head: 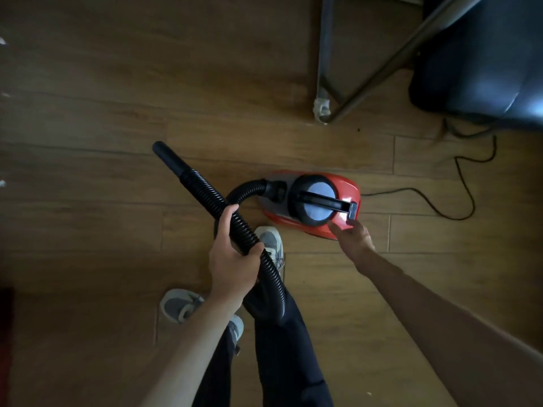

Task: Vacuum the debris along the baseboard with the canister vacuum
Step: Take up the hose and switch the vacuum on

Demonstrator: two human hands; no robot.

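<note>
A red canister vacuum (343, 198) with a black handle sits on the wooden floor in the middle of the view. Its black ribbed hose (202, 190) loops from the canister's front, and the smooth nozzle end (167, 157) points up and left. My left hand (235, 257) is shut around the hose at mid-length. My right hand (352, 235) reaches down to the canister's near right end, fingers apart, fingertips touching the body by the dark switch (353, 211). No baseboard is visible.
A folding chair's metal legs (326, 107) stand at the upper right beside a dark bag (482, 63). The vacuum's black cord (458, 201) snakes right across the floor. My grey shoes (270, 242) stand just below the canister. White specks (3, 41) lie at the left edge.
</note>
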